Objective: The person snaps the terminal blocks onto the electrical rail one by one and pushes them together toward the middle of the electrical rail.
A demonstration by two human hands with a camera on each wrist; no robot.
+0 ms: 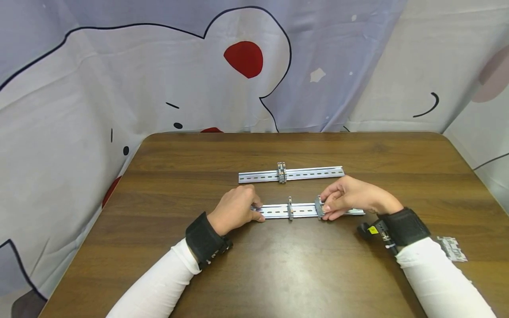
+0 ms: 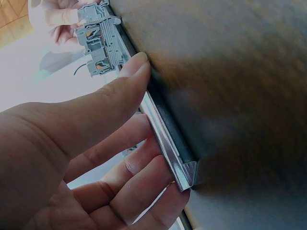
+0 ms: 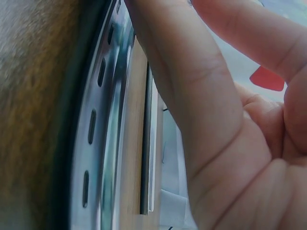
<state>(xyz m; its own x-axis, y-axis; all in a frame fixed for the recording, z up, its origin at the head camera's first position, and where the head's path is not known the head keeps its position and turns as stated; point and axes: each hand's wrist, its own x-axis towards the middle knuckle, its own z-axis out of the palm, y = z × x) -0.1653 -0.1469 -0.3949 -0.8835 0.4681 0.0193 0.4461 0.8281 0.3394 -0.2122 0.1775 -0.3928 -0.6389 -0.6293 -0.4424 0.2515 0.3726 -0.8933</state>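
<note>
The near slotted metal DIN rail (image 1: 305, 211) lies across the table. My left hand (image 1: 236, 210) grips its left end, thumb on the near edge and fingers on the far edge; the left wrist view shows the rail's bare end (image 2: 184, 175) at the fingers. A thin grey terminal block (image 1: 290, 208) stands on this rail between the hands. Further right, my right hand (image 1: 355, 198) pinches another grey terminal block (image 1: 319, 207) at the rail, between thumb and fingers. In the right wrist view that block is hidden, and the rail's slots (image 3: 91, 127) run beside the hand.
Behind lies a second DIN rail (image 1: 314, 172) with grey terminal blocks (image 1: 281, 172) side by side near its middle. A small clear bag of pale pieces (image 1: 452, 249) lies by the right forearm. The wooden table (image 1: 191, 154) ends at a printed curtain (image 1: 139, 79).
</note>
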